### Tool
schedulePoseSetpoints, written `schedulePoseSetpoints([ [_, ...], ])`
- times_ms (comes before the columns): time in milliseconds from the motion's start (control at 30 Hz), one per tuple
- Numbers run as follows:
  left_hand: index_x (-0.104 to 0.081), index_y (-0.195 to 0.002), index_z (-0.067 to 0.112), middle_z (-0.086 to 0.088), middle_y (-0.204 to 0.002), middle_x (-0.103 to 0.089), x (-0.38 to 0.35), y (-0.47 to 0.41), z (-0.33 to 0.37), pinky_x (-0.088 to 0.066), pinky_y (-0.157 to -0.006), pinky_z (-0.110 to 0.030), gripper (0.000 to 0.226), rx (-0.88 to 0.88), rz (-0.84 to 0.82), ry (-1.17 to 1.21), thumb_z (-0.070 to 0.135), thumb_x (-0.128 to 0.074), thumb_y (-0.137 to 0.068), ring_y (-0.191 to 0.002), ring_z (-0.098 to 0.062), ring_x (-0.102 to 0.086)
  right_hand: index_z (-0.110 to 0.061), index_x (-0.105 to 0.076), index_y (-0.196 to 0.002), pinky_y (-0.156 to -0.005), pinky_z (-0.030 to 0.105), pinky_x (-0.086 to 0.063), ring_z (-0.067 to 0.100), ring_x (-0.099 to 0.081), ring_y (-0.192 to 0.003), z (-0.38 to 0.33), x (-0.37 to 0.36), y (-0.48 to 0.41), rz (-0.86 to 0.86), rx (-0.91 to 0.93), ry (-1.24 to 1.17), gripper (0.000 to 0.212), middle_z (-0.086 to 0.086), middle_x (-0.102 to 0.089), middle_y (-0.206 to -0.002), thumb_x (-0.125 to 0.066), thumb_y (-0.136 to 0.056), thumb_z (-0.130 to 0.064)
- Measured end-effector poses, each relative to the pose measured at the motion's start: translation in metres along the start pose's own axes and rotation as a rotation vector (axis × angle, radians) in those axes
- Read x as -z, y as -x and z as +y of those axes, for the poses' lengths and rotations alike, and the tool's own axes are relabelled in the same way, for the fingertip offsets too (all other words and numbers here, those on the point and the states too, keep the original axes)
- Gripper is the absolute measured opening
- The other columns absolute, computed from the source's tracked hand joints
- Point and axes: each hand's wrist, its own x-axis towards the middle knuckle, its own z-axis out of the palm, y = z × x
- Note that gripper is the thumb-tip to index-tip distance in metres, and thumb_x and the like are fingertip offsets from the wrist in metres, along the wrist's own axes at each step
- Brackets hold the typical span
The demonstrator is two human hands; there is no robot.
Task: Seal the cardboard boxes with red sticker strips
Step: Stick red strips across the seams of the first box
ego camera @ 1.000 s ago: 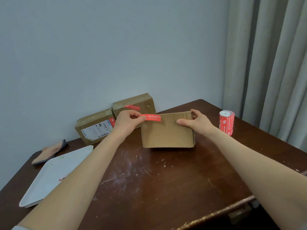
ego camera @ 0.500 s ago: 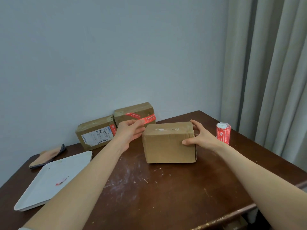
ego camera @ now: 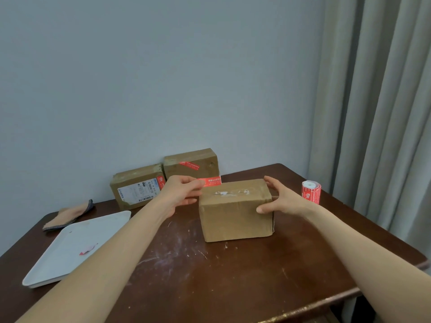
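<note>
Left grip (ego camera: 179, 194) pinched a red sticker strip (ego camera: 213, 181) jutting rightward. Right grip (ego camera: 279, 201) clasped the cardboard box (ego camera: 235, 217) to its left.

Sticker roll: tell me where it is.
In the head view, the sticker roll stands upright on the right side of the table, right of the right hand holding the cardboard box, near the curtain.

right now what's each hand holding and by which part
The left hand pinches the red sticker strip by its left end; the right hand grips the front cardboard box at its right end.
</note>
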Motion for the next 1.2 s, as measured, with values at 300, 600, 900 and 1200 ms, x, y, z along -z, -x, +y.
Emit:
schedulePoseSetpoints([
  [300, -0.068, -0.079, 0.013, -0.005, -0.078, -0.066, -0.028, -0.006, 0.027, -0.047, -0.061, -0.022, 0.017, -0.128, 0.063, -0.197, 0.029, -0.072, -0.081, -0.072, -0.011, -0.058, -0.01, -0.07, -0.084, -0.063, 0.021, -0.041, 0.008, -0.056, -0.062, -0.083, -0.004, -0.002, 0.31, 0.111, -0.003, 0.04, -0.004, -0.066, -0.075, -0.068, -0.082, -0.05],
  [600, -0.07, -0.089, 0.01, -0.005, -0.077, -0.066, -0.035, -0.009, 0.034, -0.041, -0.053, -0.019, 0.02, -0.123, 0.06, -0.219, 0.03, -0.07, -0.083, -0.06, -0.009, -0.052, -0.01, -0.069, -0.072, -0.048, 0.02, -0.036, 0.01, -0.047, -0.052, -0.093, -0.017, -0.018, 0.301, 0.079, 0.126, 0.023, 0.0, -0.06, -0.062, -0.073, -0.081, -0.031],
  [900, -0.072, -0.089, 0.008, -0.003, -0.077, -0.067, -0.03, -0.018, 0.023, -0.048, -0.058, -0.022, 0.02, -0.028, 0.048, -0.103, 0.027, -0.072, -0.083, -0.068, -0.011, -0.06, -0.007, -0.064, -0.071, -0.038, 0.018, -0.03, 0.01, -0.043, -0.048, -0.084, -0.013, -0.022, 0.228, -0.073, 0.013, 0.016, 0.003, -0.057, -0.063, -0.068, -0.084, -0.016],
  [1200, -0.074, -0.095, 0.009, 0.0, -0.079, -0.066, -0.042, -0.027, 0.011, -0.046, -0.062, -0.023, 0.026, -0.115, 0.056, -0.611, 0.032, -0.067, -0.085, -0.068, -0.009, -0.056, -0.002, -0.071, -0.077, -0.047, 0.023, -0.043, 0.014, -0.048, -0.043, -0.078, -0.023, -0.027, 0.228, -0.145, 0.376, 0.016, 0.003, -0.058, -0.049, -0.065, -0.081, -0.017],
])
